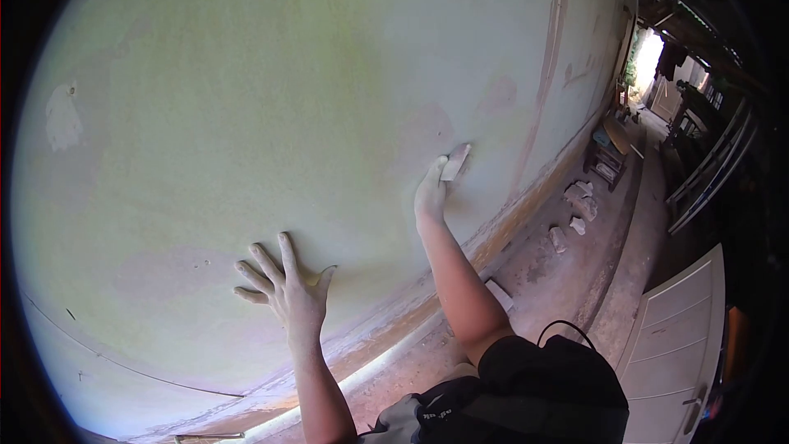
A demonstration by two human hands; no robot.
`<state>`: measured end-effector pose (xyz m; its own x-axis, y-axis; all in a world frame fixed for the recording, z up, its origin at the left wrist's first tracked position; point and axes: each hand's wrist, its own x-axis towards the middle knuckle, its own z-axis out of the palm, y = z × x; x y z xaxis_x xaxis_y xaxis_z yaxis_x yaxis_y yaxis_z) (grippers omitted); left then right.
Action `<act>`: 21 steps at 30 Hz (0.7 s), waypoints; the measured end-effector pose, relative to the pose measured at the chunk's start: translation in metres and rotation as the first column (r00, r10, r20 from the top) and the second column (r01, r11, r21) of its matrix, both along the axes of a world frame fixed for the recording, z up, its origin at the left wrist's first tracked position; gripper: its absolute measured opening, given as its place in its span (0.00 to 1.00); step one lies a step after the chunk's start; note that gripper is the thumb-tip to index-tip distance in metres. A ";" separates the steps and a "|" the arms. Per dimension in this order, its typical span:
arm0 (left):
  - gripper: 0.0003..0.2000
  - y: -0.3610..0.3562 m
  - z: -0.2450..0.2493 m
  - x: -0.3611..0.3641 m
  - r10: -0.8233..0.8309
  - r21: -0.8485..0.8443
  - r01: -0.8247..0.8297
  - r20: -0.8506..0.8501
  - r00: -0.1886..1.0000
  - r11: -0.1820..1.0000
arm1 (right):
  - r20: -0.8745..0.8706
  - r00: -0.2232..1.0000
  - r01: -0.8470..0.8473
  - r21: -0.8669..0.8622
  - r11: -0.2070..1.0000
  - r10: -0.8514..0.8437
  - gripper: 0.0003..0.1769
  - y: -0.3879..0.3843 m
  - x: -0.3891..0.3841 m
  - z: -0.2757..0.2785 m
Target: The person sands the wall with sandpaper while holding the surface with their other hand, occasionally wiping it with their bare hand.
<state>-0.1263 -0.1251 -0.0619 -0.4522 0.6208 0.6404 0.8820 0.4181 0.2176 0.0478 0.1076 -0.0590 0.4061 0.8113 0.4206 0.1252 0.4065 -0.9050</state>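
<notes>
A large wall (pixel 271 115) with worn green and pale paint fills the view in front of me. My left hand (pixel 289 286), coated in pale dust, lies against the lower wall with its fingers spread and nothing in it. Higher up and to the right, my right hand (pixel 431 193) is dusty too. It is closed on a small flat piece of sandpaper (pixel 456 163), as it looks, and presses it to the wall. The hand hides part of that piece, so its exact kind is hard to tell. Pinkish worn patches (pixel 427 125) surround the right hand.
Along the wall's foot runs a brown, flaking strip (pixel 493 240). Pale broken chunks (pixel 580 199) lie on the floor (pixel 534 288), with a small wooden stool (pixel 606 166) farther on. At the lower right is a white door panel (pixel 675 337); long rails (pixel 715 168) lean above it.
</notes>
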 end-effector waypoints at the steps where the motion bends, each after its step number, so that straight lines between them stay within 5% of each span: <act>1: 0.60 -0.002 -0.001 0.001 -0.004 -0.011 0.004 0.000 1.000 1.000 | 0.005 1.000 0.009 -0.006 1.000 -0.009 0.43 0.006 0.006 0.004; 4: 0.59 -0.007 0.003 0.002 -0.048 -0.009 0.048 -0.001 0.999 0.999 | 0.093 0.994 -0.060 -0.023 0.998 0.062 0.40 0.010 0.023 0.002; 7: 0.58 -0.012 0.002 -0.001 -0.058 -0.052 0.058 0.017 0.998 0.997 | -0.031 0.999 -0.036 -0.055 0.998 0.035 0.40 0.004 0.010 0.017; 9: 0.57 -0.011 0.003 -0.003 -0.053 -0.042 0.053 0.004 0.999 0.998 | 0.020 1.000 -0.013 0.046 0.999 0.012 0.40 -0.029 -0.020 0.023; 13: 0.57 -0.012 0.003 -0.001 -0.048 -0.047 0.049 0.030 0.998 0.998 | 0.335 0.942 -0.100 0.252 0.963 0.011 0.39 -0.097 -0.087 -0.015; 16: 0.57 -0.012 0.000 -0.002 -0.050 -0.037 0.051 0.020 0.999 0.998 | 0.254 0.967 -0.060 0.332 0.941 -0.028 0.39 -0.073 -0.070 -0.010; 17: 0.57 -0.012 0.000 -0.004 -0.054 -0.042 0.055 0.019 0.998 0.998 | 0.078 0.997 -0.001 0.117 0.993 -0.008 0.38 -0.059 -0.059 0.004; 19: 0.57 -0.012 0.003 -0.006 -0.049 -0.033 0.050 0.013 0.999 0.998 | 0.030 0.992 0.117 0.126 0.985 -0.121 0.39 -0.005 -0.024 0.014; 21: 0.57 -0.015 -0.002 0.000 -0.071 -0.045 0.072 0.023 0.997 0.996 | -0.059 0.997 0.055 0.128 0.990 -0.048 0.39 0.036 0.021 0.022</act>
